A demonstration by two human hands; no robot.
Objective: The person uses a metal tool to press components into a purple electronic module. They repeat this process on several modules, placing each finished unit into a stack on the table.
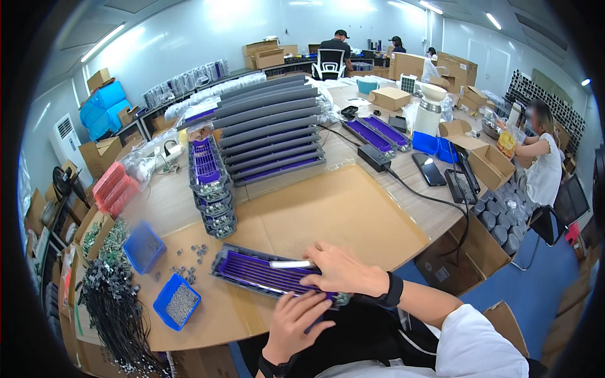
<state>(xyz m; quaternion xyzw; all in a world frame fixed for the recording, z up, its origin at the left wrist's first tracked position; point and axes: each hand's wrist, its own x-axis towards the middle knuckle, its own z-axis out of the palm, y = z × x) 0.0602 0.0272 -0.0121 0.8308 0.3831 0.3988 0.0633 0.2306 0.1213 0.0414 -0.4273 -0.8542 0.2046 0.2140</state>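
A long dark grey housing with purple slats lies slantwise on the cardboard in front of me. My left hand is at its near right end, the fingers bent over the edge and the thumb below, gripping it. A short white stick-like piece lies across the slats, and my right hand pinches its right end; its exact kind cannot be made out. The right palm covers part of the housing's right end. Small grey round parts lie left of the housing, near a blue bin of small metal pieces.
Stacked grey and purple housings stand beyond the cardboard sheet, beside a shorter stack. Black cables hang at the left edge. A black power adapter and a phone lie right. A person sits far right.
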